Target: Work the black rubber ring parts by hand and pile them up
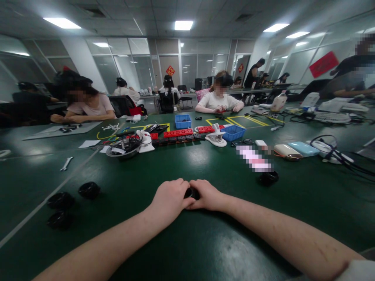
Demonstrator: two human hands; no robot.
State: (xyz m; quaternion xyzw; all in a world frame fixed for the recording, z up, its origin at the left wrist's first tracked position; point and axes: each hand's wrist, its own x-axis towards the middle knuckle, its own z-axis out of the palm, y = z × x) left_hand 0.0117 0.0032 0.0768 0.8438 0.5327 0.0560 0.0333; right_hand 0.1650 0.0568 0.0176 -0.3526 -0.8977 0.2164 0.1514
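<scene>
Both hands meet at the middle of the green table, curled round a small black round part (191, 192) with a dark hollow in its top. My left hand (172, 197) grips its left side, thumb at the front. On the other side, my right hand (208, 196) wraps it with the fingers bent. Most of the part is hidden by my fingers. Off to the left lie similar black round parts: one (89, 190) stands apart, another (60, 201) sits nearer, and a third (59, 219) lies closest to me. A further black part (268, 177) rests at the right.
Across the table stand a metal bowl of black cables (123, 151), white clamp stands (216, 136), a row of red and black blocks (178, 134) and blue bins (233, 132). A wrench (66, 164) lies left. Power banks (303, 148) and cables are right. Other people sit opposite.
</scene>
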